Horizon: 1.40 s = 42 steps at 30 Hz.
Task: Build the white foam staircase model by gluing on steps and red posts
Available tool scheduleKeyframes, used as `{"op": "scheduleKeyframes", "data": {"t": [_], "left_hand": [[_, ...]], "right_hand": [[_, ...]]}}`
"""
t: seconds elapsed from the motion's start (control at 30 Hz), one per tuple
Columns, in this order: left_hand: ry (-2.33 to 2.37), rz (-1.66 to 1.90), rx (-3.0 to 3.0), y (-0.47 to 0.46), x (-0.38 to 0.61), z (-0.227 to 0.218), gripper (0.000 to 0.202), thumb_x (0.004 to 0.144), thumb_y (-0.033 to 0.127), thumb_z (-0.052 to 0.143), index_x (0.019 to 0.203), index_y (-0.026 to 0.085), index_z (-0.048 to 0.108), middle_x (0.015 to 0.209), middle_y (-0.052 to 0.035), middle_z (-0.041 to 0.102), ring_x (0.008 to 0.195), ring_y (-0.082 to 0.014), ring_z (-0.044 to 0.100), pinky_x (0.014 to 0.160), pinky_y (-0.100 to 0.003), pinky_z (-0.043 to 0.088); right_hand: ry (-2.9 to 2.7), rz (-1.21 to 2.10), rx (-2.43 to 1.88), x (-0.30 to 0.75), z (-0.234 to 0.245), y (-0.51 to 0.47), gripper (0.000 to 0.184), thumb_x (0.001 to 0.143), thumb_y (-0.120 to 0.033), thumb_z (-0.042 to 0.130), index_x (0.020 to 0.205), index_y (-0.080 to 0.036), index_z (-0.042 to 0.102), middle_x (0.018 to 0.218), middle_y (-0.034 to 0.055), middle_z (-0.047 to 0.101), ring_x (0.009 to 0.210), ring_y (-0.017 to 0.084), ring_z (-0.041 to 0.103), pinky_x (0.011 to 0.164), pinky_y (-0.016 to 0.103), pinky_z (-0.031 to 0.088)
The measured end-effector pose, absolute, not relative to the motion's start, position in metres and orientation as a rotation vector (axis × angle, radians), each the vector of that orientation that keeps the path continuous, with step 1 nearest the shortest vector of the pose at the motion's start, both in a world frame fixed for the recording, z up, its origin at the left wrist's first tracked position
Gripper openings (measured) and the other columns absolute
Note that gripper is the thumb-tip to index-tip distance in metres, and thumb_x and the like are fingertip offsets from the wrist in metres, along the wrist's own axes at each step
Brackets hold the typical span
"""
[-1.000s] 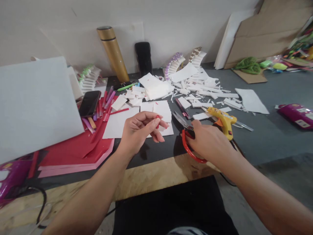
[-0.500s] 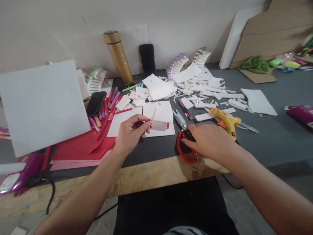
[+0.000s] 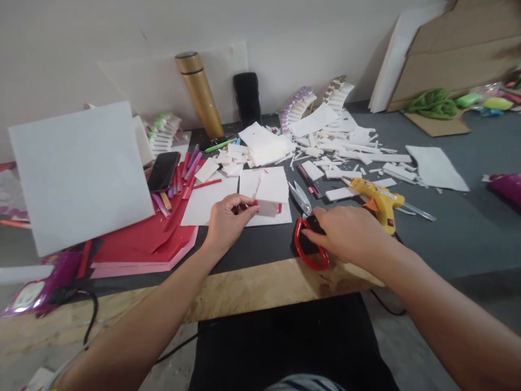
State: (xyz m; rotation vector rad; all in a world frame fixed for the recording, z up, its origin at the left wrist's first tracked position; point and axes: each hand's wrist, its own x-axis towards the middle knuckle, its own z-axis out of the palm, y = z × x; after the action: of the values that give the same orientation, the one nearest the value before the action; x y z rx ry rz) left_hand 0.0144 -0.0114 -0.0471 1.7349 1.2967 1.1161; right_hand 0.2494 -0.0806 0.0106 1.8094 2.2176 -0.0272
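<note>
My left hand [image 3: 228, 221] rests on the black mat, its fingertips pinched on a small red strip at the edge of a folded white foam piece [image 3: 266, 207]. That piece lies on flat white sheets [image 3: 211, 202]. My right hand [image 3: 345, 233] lies over the red-handled scissors [image 3: 306, 239], fingers curled in the handle loops; the blades point up and left, slightly apart, resting on the mat.
A yellow glue gun [image 3: 378, 201] lies just right of my right hand. Red and pink foam sheets [image 3: 138, 244], a phone [image 3: 163, 170], a large white board [image 3: 81, 174], a gold flask [image 3: 199, 95] and scattered white foam scraps [image 3: 345, 149] fill the table. The wooden table edge [image 3: 252, 288] runs in front.
My left hand has come down from mid-air onto the white sheets, pinching the red strip against the folded piece. My right hand has lowered the scissors onto the mat.
</note>
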Motion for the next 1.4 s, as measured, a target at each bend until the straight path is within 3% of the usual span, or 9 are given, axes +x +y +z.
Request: {"op": "scheduleKeyframes", "data": {"t": [0.37, 0.97, 1.2, 1.3, 1.4], "left_hand": [[1.328, 1.112, 1.775, -0.011, 0.017, -0.051, 0.011, 0.075, 0.026, 0.076, 0.081, 0.017, 0.076, 0.077, -0.0023, 0.071, 0.066, -0.0127, 0.056, 0.066, -0.027, 0.044], [1.321, 1.149, 1.715, -0.012, 0.02, -0.049, 0.01, 0.073, 0.027, 0.076, 0.076, 0.018, 0.076, 0.065, 0.0, 0.065, 0.06, -0.0129, 0.051, 0.061, -0.027, 0.04], [1.256, 1.04, 1.828, -0.013, 0.01, -0.047, 0.013, 0.078, 0.029, 0.074, 0.081, 0.017, 0.072, 0.076, -0.0013, 0.067, 0.065, -0.0124, 0.053, 0.064, -0.026, 0.042], [1.176, 1.098, 1.888, -0.017, 0.004, -0.038, 0.01, 0.078, 0.027, 0.074, 0.081, 0.018, 0.07, 0.084, -0.0026, 0.067, 0.07, -0.0128, 0.056, 0.068, -0.026, 0.045], [1.106, 1.121, 1.817, -0.02, 0.004, -0.018, 0.011, 0.079, 0.028, 0.075, 0.082, 0.018, 0.07, 0.076, -0.0012, 0.065, 0.069, -0.0127, 0.058, 0.067, -0.026, 0.046]], "right_hand": [[2.213, -0.002, 1.781, 0.248, 0.011, -0.08, 0.041, 0.099, -0.046, 0.047, 0.099, -0.01, 0.066, 0.077, 0.0173, 0.072, 0.074, 0.034, 0.073, 0.053, 0.032, 0.035], [2.163, -0.005, 1.775, 0.247, 0.013, -0.081, 0.045, 0.1, -0.048, 0.043, 0.105, -0.009, 0.067, 0.08, 0.0182, 0.074, 0.076, 0.033, 0.074, 0.054, 0.031, 0.036], [2.182, -0.01, 1.784, 0.244, 0.012, -0.082, 0.043, 0.1, -0.046, 0.044, 0.101, -0.009, 0.067, 0.084, 0.0184, 0.074, 0.079, 0.034, 0.073, 0.055, 0.033, 0.037], [2.239, -0.076, 1.899, 0.256, 0.015, -0.089, 0.041, 0.099, -0.047, 0.046, 0.109, -0.013, 0.066, 0.087, 0.0145, 0.076, 0.082, 0.032, 0.073, 0.059, 0.033, 0.039], [2.051, 0.011, 2.332, 0.28, 0.021, -0.103, 0.039, 0.099, -0.05, 0.045, 0.112, -0.018, 0.065, 0.086, 0.0106, 0.076, 0.077, 0.029, 0.072, 0.059, 0.033, 0.04]]}}
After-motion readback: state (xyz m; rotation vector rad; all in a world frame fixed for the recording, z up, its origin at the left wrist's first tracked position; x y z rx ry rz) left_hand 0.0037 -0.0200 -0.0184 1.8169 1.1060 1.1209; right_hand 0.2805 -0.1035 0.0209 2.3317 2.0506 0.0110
